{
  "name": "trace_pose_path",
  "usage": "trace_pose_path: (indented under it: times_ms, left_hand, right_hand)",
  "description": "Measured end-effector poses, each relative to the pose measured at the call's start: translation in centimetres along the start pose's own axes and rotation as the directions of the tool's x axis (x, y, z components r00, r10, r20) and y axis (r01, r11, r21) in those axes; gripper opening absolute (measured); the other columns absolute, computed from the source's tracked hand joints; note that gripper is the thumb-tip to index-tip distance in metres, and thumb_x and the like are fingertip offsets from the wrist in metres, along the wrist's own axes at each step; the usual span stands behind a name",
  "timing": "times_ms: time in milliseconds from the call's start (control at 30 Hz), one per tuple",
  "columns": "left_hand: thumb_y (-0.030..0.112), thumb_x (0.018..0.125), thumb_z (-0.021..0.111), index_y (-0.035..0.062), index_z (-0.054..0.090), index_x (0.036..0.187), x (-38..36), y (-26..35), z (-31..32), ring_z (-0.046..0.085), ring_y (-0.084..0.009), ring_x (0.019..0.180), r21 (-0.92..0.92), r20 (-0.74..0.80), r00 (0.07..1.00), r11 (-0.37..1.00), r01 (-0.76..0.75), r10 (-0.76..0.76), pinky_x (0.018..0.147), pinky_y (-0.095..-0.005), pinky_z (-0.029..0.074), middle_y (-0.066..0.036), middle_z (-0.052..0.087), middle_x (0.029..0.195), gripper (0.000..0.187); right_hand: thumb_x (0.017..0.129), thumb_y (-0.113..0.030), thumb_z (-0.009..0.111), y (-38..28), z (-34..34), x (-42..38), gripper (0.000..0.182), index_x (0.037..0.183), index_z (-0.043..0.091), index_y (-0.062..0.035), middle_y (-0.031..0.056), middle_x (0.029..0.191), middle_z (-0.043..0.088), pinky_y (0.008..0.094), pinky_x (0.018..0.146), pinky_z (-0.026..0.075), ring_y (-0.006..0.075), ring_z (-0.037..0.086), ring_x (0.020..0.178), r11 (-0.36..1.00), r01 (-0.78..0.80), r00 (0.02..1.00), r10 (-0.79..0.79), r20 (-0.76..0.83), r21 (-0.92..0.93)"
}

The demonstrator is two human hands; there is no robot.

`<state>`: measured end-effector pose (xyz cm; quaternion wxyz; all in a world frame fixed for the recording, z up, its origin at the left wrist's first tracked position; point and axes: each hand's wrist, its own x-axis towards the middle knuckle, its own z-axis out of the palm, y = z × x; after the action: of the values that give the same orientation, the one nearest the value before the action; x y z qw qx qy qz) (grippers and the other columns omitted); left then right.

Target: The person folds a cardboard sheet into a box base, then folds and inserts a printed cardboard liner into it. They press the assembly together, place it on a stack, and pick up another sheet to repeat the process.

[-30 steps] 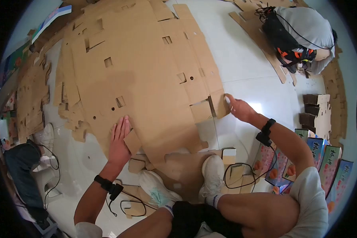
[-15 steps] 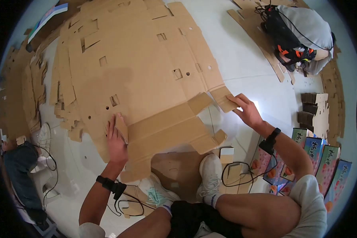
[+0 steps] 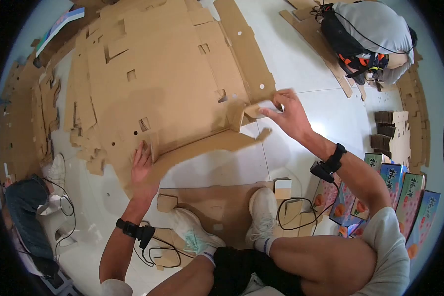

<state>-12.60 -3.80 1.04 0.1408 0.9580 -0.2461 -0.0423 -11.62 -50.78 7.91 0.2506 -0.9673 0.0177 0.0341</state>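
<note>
A large flat cardboard sheet (image 3: 182, 89) with several cut-outs lies on top of other sheets. Its near edge is bent up along a crease into a long raised flap (image 3: 207, 147). My left hand (image 3: 144, 170) rests at the flap's left end, fingers spread beside a small upright tab. My right hand (image 3: 292, 114) is at the right corner, thumb and fingers closed on a small corner flap (image 3: 254, 109) that is folded inward. A long side strip (image 3: 249, 54) stands slightly raised along the right edge.
Printed boxes (image 3: 389, 185) stand at the right, near stacked cardboard pieces (image 3: 392, 130). Another person (image 3: 375, 34) bends down at the upper right; a person's leg (image 3: 27, 212) shows at the left. Black cables (image 3: 298, 212) and a cardboard piece (image 3: 217, 202) lie near my shoes.
The near flap has been folded up from lying nearly flat. My right hand has moved up and left with the corner flap, while my left hand has stayed almost in place.
</note>
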Motion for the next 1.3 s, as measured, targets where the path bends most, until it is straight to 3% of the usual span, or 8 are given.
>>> trace_pose_path:
  times_ms: [233,333,567,733,833,900,1000,1300]
  left_hand:
    - [0.019,0.086,0.07,-0.0051,0.071,0.122,0.5,0.8,-1.4,0.049,-0.0421,0.144,-0.042,-0.118,0.987,0.993,-0.113,0.107,0.119,-0.0531,0.042,-0.022,0.065,0.133,0.043]
    - [0.016,0.084,0.069,-0.0048,0.072,0.117,0.6,1.2,-1.7,0.05,-0.0409,0.143,0.021,-0.053,0.987,0.989,-0.149,0.15,0.117,-0.0501,0.045,-0.021,0.065,0.132,0.04]
    - [0.021,0.083,0.073,-0.0028,0.073,0.114,1.7,1.8,-0.4,0.047,-0.0385,0.141,0.111,0.121,0.979,0.977,-0.18,0.167,0.114,-0.0465,0.046,-0.017,0.059,0.138,0.039]
    - [0.013,0.079,0.08,-0.0035,0.073,0.108,1.6,3.0,0.6,0.042,-0.0376,0.145,0.011,0.082,0.995,0.998,-0.059,0.058,0.117,-0.0493,0.042,-0.016,0.055,0.143,0.035]
    - [0.012,0.082,0.082,-0.0021,0.072,0.113,0.6,2.8,1.0,0.035,-0.0394,0.149,-0.001,0.015,0.999,1.0,-0.028,0.028,0.12,-0.0532,0.037,-0.018,0.049,0.148,0.035]
    - [0.012,0.086,0.081,0.0006,0.07,0.116,-0.4,2.8,1.3,0.031,-0.0416,0.15,-0.032,-0.064,0.995,0.997,0.073,-0.075,0.121,-0.0551,0.034,-0.021,0.044,0.152,0.035]
    - [0.012,0.09,0.079,0.0058,0.068,0.121,-1.3,2.9,1.2,0.027,-0.0442,0.15,-0.136,-0.16,0.915,0.927,0.35,-0.369,0.12,-0.0554,0.035,-0.026,0.038,0.154,0.033]
    - [-0.001,0.096,0.062,0.0064,0.068,0.119,-6.2,-4.1,-1.4,0.051,-0.0345,0.131,-0.668,0.25,0.748,0.449,0.593,-0.614,0.109,-0.0432,0.049,-0.018,0.045,0.147,0.024]
  right_hand:
    - [0.096,-0.025,0.068,-4.8,-2.4,2.6,0.035,0.125,0.054,-0.0114,0.0213,0.083,0.066,0.0492,0.075,0.053,0.0406,0.068,0.081,0.966,-0.171,0.985,0.174,0.002,0.196]
    - [0.097,-0.024,0.063,-7.6,-4.2,2.7,0.031,0.124,0.058,-0.0117,0.0222,0.075,0.065,0.0467,0.069,0.053,0.0427,0.066,0.071,0.991,0.077,0.987,-0.09,0.131,0.106]
    - [0.097,-0.021,0.061,-9.2,0.5,4.4,0.024,0.116,0.067,-0.0069,0.0208,0.083,0.067,0.0478,0.076,0.053,0.0384,0.068,0.078,0.907,0.253,0.785,-0.395,0.476,0.336]
    - [0.083,-0.017,0.083,-5.5,5.3,4.3,0.07,0.146,0.052,-0.014,0.0155,0.132,0.057,0.0506,0.1,0.049,0.0348,0.057,0.119,0.807,0.589,0.737,-0.558,0.382,0.044]
    - [0.073,-0.022,0.093,-5.6,5.8,3.1,0.102,0.159,0.038,-0.0172,0.0182,0.133,0.055,0.0529,0.112,0.043,0.0375,0.053,0.126,0.954,0.3,0.948,-0.293,-0.126,0.032]
    - [0.073,-0.03,0.097,-5.0,6.6,3.1,0.125,0.166,0.016,-0.0099,0.0207,0.144,0.049,0.047,0.12,0.038,0.0347,0.047,0.14,0.952,-0.057,0.996,0.034,0.083,0.301]
    - [0.083,-0.036,0.092,-2.8,8.1,4.0,0.118,0.164,0.014,-0.0003,0.0177,0.158,0.041,0.0419,0.124,0.034,0.0269,0.039,0.149,0.511,-0.489,0.838,0.049,0.543,0.707]
    - [0.091,-0.035,0.084,-1.6,7.7,4.2,0.105,0.165,0.018,-0.0033,0.0137,0.16,0.042,0.042,0.124,0.033,0.0258,0.04,0.149,0.607,-0.397,0.831,-0.081,0.55,0.689]
